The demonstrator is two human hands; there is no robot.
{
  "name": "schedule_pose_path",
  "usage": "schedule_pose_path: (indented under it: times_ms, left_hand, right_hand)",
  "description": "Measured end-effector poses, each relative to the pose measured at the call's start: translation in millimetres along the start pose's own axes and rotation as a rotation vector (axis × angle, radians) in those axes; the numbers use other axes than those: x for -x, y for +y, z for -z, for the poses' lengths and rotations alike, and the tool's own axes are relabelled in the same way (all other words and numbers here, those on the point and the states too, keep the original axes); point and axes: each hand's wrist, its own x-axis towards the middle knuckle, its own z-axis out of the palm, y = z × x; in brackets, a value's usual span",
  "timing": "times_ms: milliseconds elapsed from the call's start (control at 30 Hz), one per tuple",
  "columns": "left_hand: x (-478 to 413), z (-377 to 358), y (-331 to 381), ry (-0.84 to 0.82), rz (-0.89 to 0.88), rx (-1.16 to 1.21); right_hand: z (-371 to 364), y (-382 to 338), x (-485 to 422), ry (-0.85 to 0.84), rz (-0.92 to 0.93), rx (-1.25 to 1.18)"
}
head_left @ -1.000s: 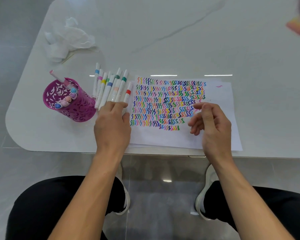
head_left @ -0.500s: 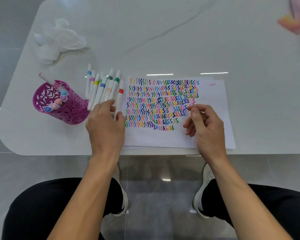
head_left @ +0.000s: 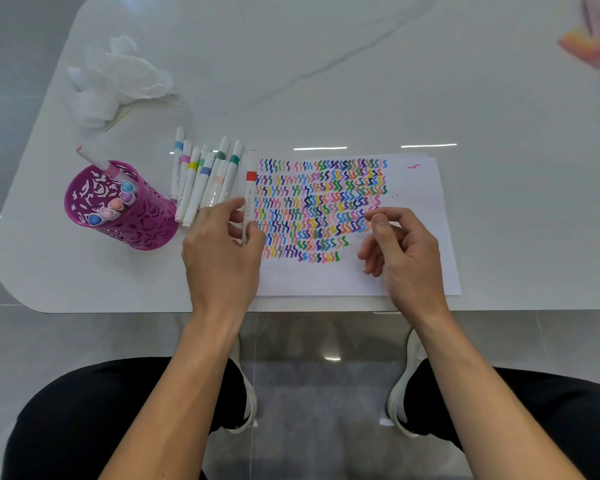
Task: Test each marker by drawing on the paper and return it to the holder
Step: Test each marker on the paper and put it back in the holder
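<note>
At the upper left of the frame a crumpled tissue (head_left: 118,76) lies on the white table (head_left: 326,81). Below it, at middle left, the purple holder (head_left: 146,230) stands with several capped markers (head_left: 116,204) in it. Just right of it a row of loose markers (head_left: 201,181) lies on the table. The left hand (head_left: 222,258) grips the red-banded marker (head_left: 250,194) at the left edge of the paper (head_left: 420,188), which is filled with coloured squiggles. At centre right the right hand (head_left: 402,251) hovers over the sheet, loosely curled and empty.

crumpled white tissue (head_left: 118,77) lies on the white table (head_left: 361,64), a blurred pink-orange thing (head_left: 589,46) at its far right edge
</note>
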Motion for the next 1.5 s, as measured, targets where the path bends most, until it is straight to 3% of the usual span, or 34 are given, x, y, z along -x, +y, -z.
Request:
schedule_pose_path:
  times_ms: [267,433,800,967,1233,1500]
  left_hand:
    - [10.2,-11.7,6.5,-0.122,0.034,0.201]
    - [18.5,-15.9,16.5,-0.329,0.093,0.411]
    - [30.8,-23.5,27.0,-0.694,-0.010,0.518]
    - [27.5,-26.8,27.6,-0.636,0.037,0.529]
    - [25.2,-32.2,32.3,-0.561,0.074,0.565]
    - [26.7,-36.9,33.3,-0.582,-0.090,0.352]
  right_hand:
    - [-0.3,-7.7,2.3,-0.025,0.038,-0.006]
    - [-2.9,-10.6,4.7,-0.049,0.049,0.011]
    - [-0.8,-7.2,2.6,0.002,0.006,-0.021]
    - [8.5,-7.5,3.0,0.014,0.112,0.117]
    - [20.8,-0.2,3.7,-0.147,0.375,0.603]
    - [28.3,2.7,3.2,-0.193,0.433,0.702]
